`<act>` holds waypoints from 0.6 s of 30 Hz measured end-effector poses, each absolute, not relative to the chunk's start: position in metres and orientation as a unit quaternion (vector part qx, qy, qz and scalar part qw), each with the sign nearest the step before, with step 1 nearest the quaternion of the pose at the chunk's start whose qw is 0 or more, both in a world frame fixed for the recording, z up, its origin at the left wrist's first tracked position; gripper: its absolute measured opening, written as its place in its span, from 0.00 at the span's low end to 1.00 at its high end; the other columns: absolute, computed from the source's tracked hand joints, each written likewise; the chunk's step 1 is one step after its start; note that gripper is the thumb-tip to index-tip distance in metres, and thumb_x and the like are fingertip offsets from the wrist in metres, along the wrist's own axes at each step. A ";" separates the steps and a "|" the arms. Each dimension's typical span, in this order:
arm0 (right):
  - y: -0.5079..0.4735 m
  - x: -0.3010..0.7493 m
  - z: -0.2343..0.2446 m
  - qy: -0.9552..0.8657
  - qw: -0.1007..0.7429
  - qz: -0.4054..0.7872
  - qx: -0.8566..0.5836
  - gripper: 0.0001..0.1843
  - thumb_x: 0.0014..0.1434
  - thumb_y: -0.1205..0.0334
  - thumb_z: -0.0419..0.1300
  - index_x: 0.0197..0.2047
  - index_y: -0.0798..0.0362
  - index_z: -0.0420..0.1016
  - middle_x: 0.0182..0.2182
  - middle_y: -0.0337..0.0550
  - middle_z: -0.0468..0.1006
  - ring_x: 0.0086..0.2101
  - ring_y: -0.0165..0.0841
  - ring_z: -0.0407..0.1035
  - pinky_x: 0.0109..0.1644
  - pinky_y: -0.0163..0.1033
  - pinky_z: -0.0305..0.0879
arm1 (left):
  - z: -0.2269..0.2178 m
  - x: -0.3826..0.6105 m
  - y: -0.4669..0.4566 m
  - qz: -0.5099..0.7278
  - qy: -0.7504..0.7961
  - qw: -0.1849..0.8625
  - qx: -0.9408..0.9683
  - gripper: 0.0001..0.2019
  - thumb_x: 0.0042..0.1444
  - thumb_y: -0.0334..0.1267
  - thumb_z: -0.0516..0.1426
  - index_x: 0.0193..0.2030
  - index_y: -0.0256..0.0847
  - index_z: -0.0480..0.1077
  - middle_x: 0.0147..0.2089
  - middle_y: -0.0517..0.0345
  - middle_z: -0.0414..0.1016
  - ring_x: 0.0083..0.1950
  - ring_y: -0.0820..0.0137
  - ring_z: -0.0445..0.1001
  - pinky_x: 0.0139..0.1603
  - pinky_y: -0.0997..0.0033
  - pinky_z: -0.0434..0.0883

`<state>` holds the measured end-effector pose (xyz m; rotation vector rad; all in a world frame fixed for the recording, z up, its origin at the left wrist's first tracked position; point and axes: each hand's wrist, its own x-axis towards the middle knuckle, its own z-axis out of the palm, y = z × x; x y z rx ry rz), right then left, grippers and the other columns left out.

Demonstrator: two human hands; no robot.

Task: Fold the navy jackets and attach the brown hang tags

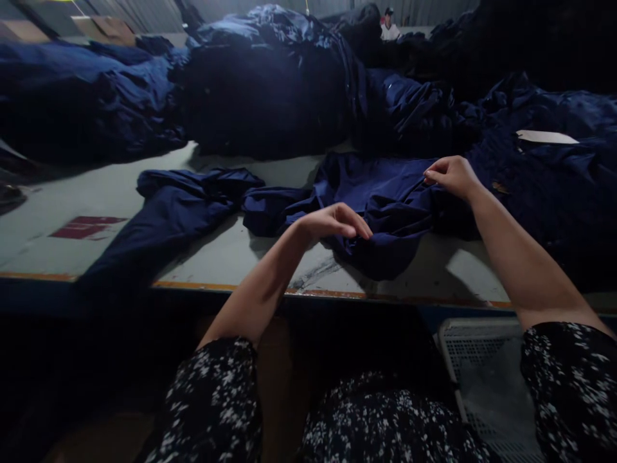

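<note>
Navy garment on grey bench, R hand grip clamped on its far fold, L hand curled at near fold, can't tell if gripping! Second navy piece just left, big navy piles behind, white plastic crate below.

Through the head camera I saw my right hand pinching navy cloth on the grey table, my left hand curled against its fold, and a white mesh crate below the table.
</note>
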<state>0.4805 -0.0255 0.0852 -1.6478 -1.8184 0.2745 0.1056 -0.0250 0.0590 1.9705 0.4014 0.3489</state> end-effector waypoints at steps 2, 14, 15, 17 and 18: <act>-0.020 0.467 0.074 -0.729 0.286 0.094 -0.615 0.16 0.67 0.53 0.62 0.45 0.54 0.87 0.42 0.51 0.88 0.44 0.44 0.82 0.54 0.49 0.77 | 0.067 0.100 -0.002 0.237 0.241 0.502 0.796 0.28 0.57 0.69 0.62 0.38 0.43 0.83 0.45 0.43 0.86 0.49 0.53 0.85 0.53 0.51 0.81; -0.064 0.483 0.026 -0.781 -0.030 -0.111 -0.613 0.11 0.64 0.62 0.59 0.46 0.50 0.82 0.46 0.53 0.87 0.46 0.47 0.80 0.46 0.46 0.67 | 0.017 0.027 0.051 0.060 0.666 -0.019 0.743 0.15 0.65 0.44 0.57 0.54 0.41 0.76 0.59 0.34 0.79 0.66 0.42 0.75 0.69 0.36 0.62; -0.067 0.489 0.026 -0.787 -0.039 -0.118 -0.605 0.10 0.63 0.63 0.59 0.44 0.50 0.81 0.45 0.53 0.87 0.46 0.48 0.80 0.47 0.47 0.66 | 0.018 0.019 0.048 0.056 0.665 -0.039 0.744 0.15 0.66 0.44 0.56 0.53 0.40 0.77 0.58 0.34 0.79 0.64 0.42 0.75 0.68 0.39 0.62; -0.070 0.501 0.028 -0.784 -0.045 -0.137 -0.604 0.08 0.63 0.65 0.59 0.42 0.51 0.80 0.44 0.57 0.86 0.47 0.49 0.78 0.47 0.48 0.64 | 0.023 0.000 0.046 0.054 0.672 -0.076 0.735 0.16 0.67 0.47 0.56 0.51 0.39 0.76 0.56 0.35 0.80 0.63 0.42 0.75 0.66 0.42 0.61; -0.072 0.507 0.029 -0.778 -0.039 -0.146 -0.610 0.07 0.63 0.65 0.60 0.41 0.51 0.80 0.44 0.59 0.86 0.47 0.50 0.77 0.47 0.49 0.63 | 0.026 -0.010 0.046 0.052 0.680 -0.091 0.725 0.17 0.67 0.48 0.57 0.51 0.38 0.76 0.55 0.35 0.80 0.62 0.42 0.75 0.66 0.42 0.60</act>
